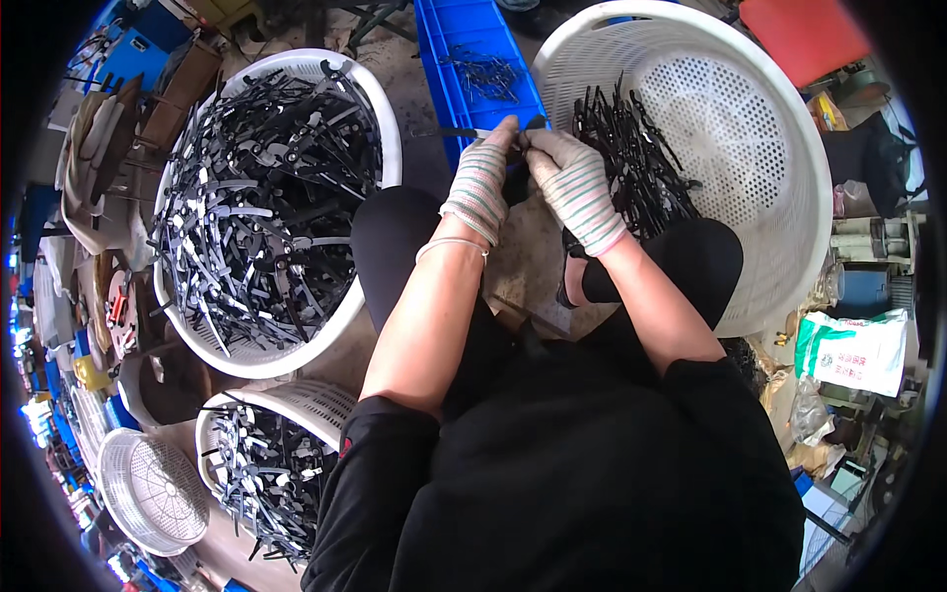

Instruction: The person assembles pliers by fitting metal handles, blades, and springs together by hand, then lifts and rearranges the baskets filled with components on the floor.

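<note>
On the workshop floor (508, 271) around us stand a big white basket (801, 237) at right, a smaller white basket (393, 148) of dark parts (286, 197) at left, and a blue tray (464, 30) between. Our gloved left hand (481, 183) clamps its fingers on a thin black strip (446, 131), one narrow end poking out leftward; our right hand (577, 187) bunches its fingers beside it, gripping what we cannot tell.

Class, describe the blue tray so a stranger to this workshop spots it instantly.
Find the big left basket and the big right basket, both white and round. Between them, just beyond the gloved left hand, lies a long tray. Its straight blue sides set it apart from both baskets.
</note>
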The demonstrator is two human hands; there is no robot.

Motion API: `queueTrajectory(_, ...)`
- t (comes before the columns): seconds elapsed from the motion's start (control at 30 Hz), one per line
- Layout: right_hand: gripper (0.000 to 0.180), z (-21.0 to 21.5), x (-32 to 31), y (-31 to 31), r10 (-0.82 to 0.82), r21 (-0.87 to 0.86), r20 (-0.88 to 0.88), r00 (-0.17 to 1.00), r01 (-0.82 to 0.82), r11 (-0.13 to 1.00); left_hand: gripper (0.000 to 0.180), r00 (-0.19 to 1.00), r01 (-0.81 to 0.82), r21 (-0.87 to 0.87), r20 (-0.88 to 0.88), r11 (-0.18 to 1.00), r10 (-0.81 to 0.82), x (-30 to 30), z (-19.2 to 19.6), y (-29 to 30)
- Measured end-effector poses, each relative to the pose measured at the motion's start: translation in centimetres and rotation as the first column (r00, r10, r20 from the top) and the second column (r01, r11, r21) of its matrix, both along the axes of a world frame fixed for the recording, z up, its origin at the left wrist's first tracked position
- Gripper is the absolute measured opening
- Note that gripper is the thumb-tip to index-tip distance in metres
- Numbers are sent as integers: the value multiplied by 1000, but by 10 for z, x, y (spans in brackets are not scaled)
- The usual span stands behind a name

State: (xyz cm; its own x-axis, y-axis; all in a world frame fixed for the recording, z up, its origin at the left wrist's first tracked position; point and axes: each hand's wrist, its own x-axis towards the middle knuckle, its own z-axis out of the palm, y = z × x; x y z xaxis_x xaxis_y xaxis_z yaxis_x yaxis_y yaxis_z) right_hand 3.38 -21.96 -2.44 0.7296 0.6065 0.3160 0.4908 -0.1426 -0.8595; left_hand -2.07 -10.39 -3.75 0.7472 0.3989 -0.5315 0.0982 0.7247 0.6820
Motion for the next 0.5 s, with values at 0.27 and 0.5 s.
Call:
queueTrajectory(0.27, 14, 24, -3, -16, -129, 46, -474, 871, 170, 984, 29, 962, 73, -432, 268, 899, 51, -4, 8, -7)
queueTrajectory(0.5, 17, 24, -7, -27, -159, 4, -397, 904, 175, 985, 29, 970, 20, -418, 230, 908, 84, -3, 2, -5)
